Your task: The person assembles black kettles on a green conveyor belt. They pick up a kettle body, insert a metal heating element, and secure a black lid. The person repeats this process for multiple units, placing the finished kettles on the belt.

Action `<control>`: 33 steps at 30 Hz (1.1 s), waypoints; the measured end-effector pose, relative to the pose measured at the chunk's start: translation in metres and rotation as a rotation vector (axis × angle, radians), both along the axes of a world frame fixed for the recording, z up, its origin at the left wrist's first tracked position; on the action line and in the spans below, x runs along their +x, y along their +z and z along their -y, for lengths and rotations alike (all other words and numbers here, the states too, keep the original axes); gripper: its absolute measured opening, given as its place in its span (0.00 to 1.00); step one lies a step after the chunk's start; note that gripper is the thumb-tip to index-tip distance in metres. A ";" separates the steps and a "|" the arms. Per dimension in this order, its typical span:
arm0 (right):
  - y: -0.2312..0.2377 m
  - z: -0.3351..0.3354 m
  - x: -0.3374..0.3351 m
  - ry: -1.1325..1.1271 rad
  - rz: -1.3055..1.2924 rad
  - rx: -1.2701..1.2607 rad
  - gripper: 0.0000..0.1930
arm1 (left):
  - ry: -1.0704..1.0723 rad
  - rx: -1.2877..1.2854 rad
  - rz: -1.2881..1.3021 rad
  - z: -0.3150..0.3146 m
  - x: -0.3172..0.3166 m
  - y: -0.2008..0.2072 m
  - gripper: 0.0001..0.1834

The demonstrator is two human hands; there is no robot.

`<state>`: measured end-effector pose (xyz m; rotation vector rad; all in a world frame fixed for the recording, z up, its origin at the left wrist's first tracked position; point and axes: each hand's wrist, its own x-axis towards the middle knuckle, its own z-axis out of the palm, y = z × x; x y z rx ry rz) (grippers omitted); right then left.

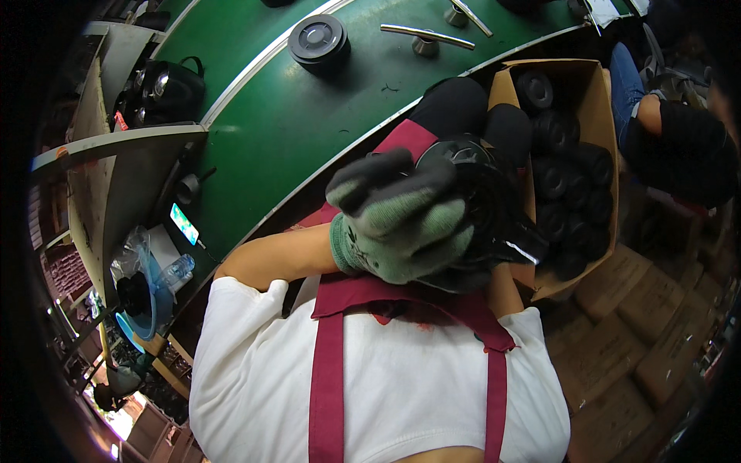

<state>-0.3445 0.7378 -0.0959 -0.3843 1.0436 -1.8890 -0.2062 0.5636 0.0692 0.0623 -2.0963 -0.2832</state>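
Bending its fingers close together, the wearer's left hand [405, 224], in a green-and-black glove, is at the near side of a ribbed black round part [490, 201] above the lap; whether it grips cannot be told. The right forearm [505, 289] reaches up to the same part, but the right hand is lost behind it, its state unclear. Just right of the lap stands an open cardboard box [556, 288] filled with black cylindrical pieces [551, 179]. Ahead, a green worktable [309, 139] carries a black disc-topped piece [318, 42] and a metal bar on a cone-shaped base [427, 40]. A lit phone [184, 224] is at left; another person [679, 147] sits at upper right.
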 end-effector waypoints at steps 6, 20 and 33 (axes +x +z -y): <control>-0.002 -0.006 0.017 -0.044 -0.005 0.071 0.36 | -0.064 0.108 -0.015 -0.001 0.000 0.000 0.20; 0.023 -0.090 -0.150 -0.165 -1.730 0.877 0.35 | -0.025 0.487 0.340 0.059 0.013 -0.014 0.37; 0.057 0.149 -0.144 0.142 -0.864 0.469 0.23 | -0.296 0.584 0.525 0.011 -0.037 -0.133 0.56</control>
